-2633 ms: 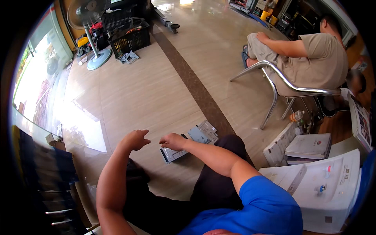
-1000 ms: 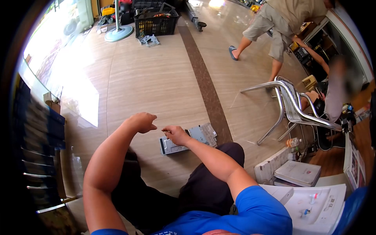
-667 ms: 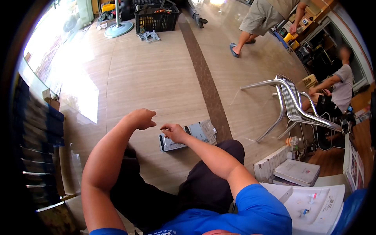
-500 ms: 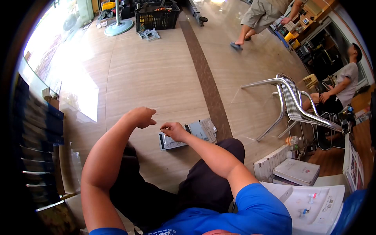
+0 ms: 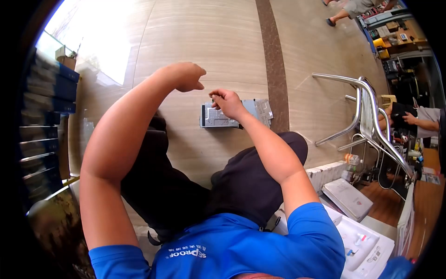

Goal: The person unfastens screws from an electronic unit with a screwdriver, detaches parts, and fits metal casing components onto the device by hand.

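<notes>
A flat grey metal electronics case (image 5: 218, 117), with rows of small holes in its top and a dark strip along its left end, lies on the tiled floor in front of me. Just above it is my right hand (image 5: 226, 103), its fingers curled in toward the thumb and covering part of the case. Anything small between those fingertips is too fine to make out. My left hand (image 5: 188, 77) is held in the air up and to the left of the case, thumb and fingers apart, holding nothing visible. A perforated metal plate (image 5: 263, 111) sits at the case's right end.
A tubular metal chair (image 5: 367, 111) stands on the right, with a seated person (image 5: 420, 118) behind it. Another person's legs (image 5: 346, 14) show at the top right. Below the chair are a white box (image 5: 346, 197) and a white tray-like panel (image 5: 371, 253). Stacked blue boxes (image 5: 62, 88) line the left.
My view has tilted down, so the case and both hands appear higher. The hands keep nearly the same pose over the case. The walking person has moved toward the top right edge.
</notes>
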Demonstrator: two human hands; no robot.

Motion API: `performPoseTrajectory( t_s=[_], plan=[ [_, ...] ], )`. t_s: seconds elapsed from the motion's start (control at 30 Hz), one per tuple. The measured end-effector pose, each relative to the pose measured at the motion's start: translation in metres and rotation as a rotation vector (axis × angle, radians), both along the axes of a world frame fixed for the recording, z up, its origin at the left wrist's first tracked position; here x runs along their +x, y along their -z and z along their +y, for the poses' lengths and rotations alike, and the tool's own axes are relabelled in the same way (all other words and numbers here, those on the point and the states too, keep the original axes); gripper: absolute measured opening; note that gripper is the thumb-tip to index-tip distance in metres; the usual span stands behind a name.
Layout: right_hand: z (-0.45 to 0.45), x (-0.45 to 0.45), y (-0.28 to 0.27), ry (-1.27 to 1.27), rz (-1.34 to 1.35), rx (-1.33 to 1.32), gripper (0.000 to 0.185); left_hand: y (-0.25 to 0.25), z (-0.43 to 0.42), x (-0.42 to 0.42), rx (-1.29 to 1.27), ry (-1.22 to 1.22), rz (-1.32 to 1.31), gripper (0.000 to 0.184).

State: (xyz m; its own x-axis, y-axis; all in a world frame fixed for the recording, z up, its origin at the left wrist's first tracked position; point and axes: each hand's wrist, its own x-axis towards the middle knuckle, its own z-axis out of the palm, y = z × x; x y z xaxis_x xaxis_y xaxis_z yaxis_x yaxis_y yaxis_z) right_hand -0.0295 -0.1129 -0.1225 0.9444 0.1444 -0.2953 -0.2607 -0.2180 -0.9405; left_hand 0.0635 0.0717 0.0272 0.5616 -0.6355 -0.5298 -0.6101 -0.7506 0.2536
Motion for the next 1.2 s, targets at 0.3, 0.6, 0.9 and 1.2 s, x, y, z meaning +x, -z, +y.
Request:
performPoseTrajectory(
  t_s=[0.3,0.6,0.9,1.2],
  plan=[
    [-0.001,0.004,0.003,0.019,-0.017,0.036,0.016,-0.002,0.000,0.000,0.039,-0.048,0.010,0.055],
    [0.002,0.001,0.003,-0.008,-0.006,0.062,0.017,-0.009,-0.001,-0.003,0.069,-0.060,0.010,0.055],
    [-0.001,0.002,0.001,-0.017,0.000,0.051,0.017,-0.009,-0.002,-0.003,0.076,-0.056,0.008,0.055],
    [-0.001,0.002,0.000,-0.058,0.025,0.010,0.018,-0.011,-0.003,-0.004,0.085,-0.087,0.022,0.055]
  ],
)
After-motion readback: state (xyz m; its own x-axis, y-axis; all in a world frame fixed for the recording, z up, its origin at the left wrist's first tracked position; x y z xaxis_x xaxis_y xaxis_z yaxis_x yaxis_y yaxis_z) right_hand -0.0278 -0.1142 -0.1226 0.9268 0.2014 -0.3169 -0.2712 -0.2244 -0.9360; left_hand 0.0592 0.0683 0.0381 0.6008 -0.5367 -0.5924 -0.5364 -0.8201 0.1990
